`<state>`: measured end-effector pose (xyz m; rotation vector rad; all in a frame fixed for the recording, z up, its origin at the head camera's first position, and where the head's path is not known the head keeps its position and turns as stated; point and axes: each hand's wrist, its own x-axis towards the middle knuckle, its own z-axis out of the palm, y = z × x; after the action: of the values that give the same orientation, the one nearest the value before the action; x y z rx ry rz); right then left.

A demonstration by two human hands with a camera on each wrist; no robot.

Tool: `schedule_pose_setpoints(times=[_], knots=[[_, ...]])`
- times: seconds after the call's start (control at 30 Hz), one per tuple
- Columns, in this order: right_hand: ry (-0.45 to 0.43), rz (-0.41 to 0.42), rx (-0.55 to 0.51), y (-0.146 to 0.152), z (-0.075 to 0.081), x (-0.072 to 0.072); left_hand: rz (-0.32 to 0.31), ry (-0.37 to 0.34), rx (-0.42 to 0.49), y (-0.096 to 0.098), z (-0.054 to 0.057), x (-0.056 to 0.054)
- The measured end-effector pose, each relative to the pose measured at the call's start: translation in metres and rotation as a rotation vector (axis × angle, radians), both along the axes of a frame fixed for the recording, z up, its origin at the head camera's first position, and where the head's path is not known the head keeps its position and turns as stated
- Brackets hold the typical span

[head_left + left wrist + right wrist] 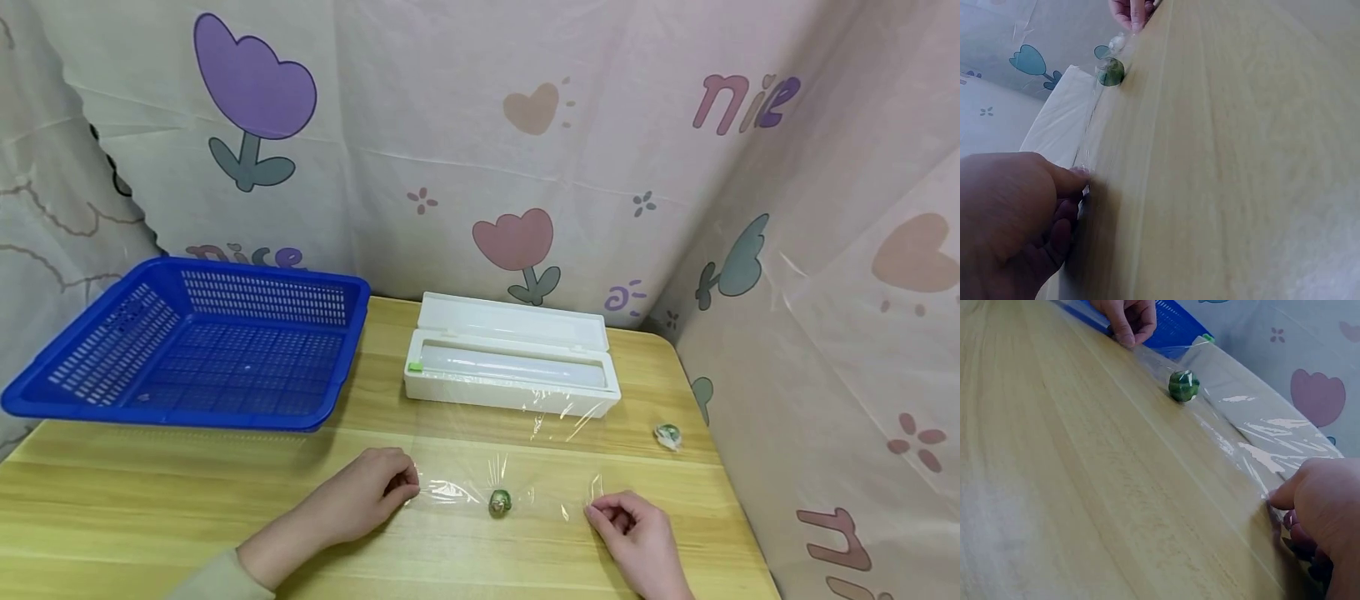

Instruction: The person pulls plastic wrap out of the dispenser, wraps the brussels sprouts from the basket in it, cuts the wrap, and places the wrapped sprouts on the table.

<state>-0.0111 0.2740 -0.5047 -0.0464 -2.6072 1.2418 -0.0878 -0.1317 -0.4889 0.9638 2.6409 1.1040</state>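
Note:
A sheet of clear plastic wrap (450, 490) stretches from the white wrap box (517, 397) toward the person. The left hand (375, 492) pinches its near left corner between thumb and fingers. At the near right corner the right hand (636, 533) pinches the film the same way. Between the hands sits a small round green ball-like item (499, 502), with the film's near edge lying over it. In the right wrist view the green item (1184, 385) shows darker stripes under the shiny film.
The box's lid (513, 322) is raised, and a roll of film (510, 367) lies inside. Right of it rests another small green item wrapped in film (667, 437). A blue plastic basket (345, 367) stands at the left. A patterned curtain (450, 100) hangs behind the wooden table (187, 475).

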Motion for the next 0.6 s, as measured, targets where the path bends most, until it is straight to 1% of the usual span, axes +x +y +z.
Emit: schedule_pose_setpoints(times=[0.13, 0.3, 0.4, 0.5, 0.6], knots=[[0.038, 0.028, -0.001, 0.001, -0.001, -0.001, 0.000, 0.006, 0.009, 0.001, 0.000, -0.002], [0.005, 0.037, 0.004, 0.006, 0.002, -0.002, 0.013, -0.001, 0.046, 0.000, 0.000, -0.002], [-0.015, 0.031, 0.005, 0.009, 0.005, -0.003, 0.013, 0.008, 0.058, -0.001, -0.001, -0.003], [-0.010, 0.025, 0.022, 0.012, 0.007, -0.005, 0.007, 0.015, 0.059, -0.002, 0.000, -0.004], [0.013, 0.026, 0.048, 0.014, 0.008, -0.006, 0.010, 0.003, 0.053, -0.005, 0.004, -0.006]])
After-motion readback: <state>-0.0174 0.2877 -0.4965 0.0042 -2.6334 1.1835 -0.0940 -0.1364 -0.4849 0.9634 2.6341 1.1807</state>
